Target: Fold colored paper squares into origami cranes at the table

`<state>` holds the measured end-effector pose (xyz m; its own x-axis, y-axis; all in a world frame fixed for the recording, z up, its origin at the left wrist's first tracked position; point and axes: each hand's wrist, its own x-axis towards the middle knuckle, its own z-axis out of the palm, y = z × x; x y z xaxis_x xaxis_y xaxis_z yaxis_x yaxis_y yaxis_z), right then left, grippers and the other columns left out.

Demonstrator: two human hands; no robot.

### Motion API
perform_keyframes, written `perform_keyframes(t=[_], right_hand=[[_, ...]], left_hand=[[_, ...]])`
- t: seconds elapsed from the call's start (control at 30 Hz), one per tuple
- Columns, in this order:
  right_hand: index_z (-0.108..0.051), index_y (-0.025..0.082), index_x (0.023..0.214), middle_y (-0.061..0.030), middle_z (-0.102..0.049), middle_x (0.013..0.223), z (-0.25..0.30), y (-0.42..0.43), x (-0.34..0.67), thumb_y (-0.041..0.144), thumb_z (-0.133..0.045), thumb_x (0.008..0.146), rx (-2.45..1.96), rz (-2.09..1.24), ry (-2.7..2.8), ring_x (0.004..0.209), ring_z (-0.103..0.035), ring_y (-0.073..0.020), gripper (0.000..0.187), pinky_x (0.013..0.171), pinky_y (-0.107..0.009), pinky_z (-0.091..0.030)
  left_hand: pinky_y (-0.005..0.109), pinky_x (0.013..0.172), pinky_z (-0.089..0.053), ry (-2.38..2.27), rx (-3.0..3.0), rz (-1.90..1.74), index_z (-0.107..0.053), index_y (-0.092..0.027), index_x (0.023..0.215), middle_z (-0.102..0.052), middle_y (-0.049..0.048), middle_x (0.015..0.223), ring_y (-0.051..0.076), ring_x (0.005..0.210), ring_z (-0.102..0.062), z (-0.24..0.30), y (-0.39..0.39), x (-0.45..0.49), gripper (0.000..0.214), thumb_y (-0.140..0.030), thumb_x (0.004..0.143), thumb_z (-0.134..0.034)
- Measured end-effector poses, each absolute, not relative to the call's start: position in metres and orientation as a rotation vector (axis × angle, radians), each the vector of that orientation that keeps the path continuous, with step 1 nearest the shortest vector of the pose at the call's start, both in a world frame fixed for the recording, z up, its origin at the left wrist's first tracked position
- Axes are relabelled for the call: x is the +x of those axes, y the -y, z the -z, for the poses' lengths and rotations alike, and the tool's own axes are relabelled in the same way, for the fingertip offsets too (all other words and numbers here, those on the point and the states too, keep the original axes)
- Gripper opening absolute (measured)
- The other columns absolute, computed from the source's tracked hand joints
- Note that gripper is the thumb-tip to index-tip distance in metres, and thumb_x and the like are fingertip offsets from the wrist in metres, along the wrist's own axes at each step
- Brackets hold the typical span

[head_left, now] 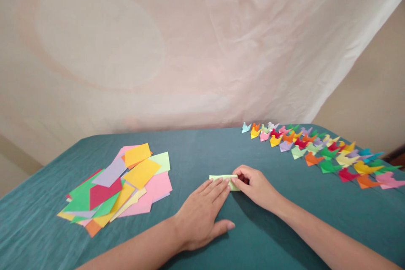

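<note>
A light green piece of paper (234,187), folded into a narrow strip, lies on the table in front of me. My left hand (204,211) rests flat across it, fingers stretched out over its left and middle part and the thumb spread to the right. At the paper's right end, my right hand (253,183) pinches the edge between thumb and curled fingers. Much of the strip is hidden under the left fingers.
A loose pile of coloured paper sheets (109,196) spreads over the left of the teal-covered table (202,152). Rows of small folded paper birds (313,159) stand at the right, reaching to the back. A pale cloth (190,50) hangs behind the table.
</note>
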<state>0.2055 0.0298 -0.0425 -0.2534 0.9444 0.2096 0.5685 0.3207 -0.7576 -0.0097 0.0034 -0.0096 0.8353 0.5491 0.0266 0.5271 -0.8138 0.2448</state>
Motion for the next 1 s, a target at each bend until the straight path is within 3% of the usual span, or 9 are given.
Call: perform_keyframes(t=[0.2,0.37,1.0], right_hand=[[-0.058,0.018,0.091,0.0008,-0.055,0.073,0.0473,-0.0282,0.2042,0.020,-0.052,0.080,-1.331,-0.619,1.912,0.060,-0.051,-0.0118,0.013,0.058,-0.024,-0.042],[-0.060,0.018,0.085,-0.0025,-0.056,0.088,0.0478,-0.0277,0.2035,0.017,-0.050,0.081,-1.260,-0.603,1.949,0.067,-0.053,-0.0119,0.011,0.062,-0.025,-0.044],[-0.060,0.018,0.085,-0.0039,-0.054,0.091,0.0485,-0.0263,0.2038,0.016,-0.051,0.082,-1.288,-0.552,1.987,0.075,-0.053,-0.0142,0.010,0.068,-0.027,-0.046]], left_hand=[[0.040,0.113,-0.014,-0.840,2.743,-0.079,-0.019,-0.011,0.142,-0.018,0.0132,0.149,0.024,0.137,-0.015,0.0090,-0.0037,-0.0110,0.072,-0.059,0.090,-0.027],[0.041,0.114,-0.012,-0.831,2.716,-0.042,-0.018,-0.010,0.143,-0.016,0.0133,0.149,0.024,0.138,-0.013,0.0094,-0.0039,-0.0119,0.073,-0.060,0.090,-0.025],[0.043,0.112,-0.016,-0.857,2.709,-0.052,-0.023,-0.012,0.141,-0.020,0.0134,0.148,0.026,0.137,-0.017,0.0087,-0.0038,-0.0108,0.069,-0.055,0.089,-0.034]])
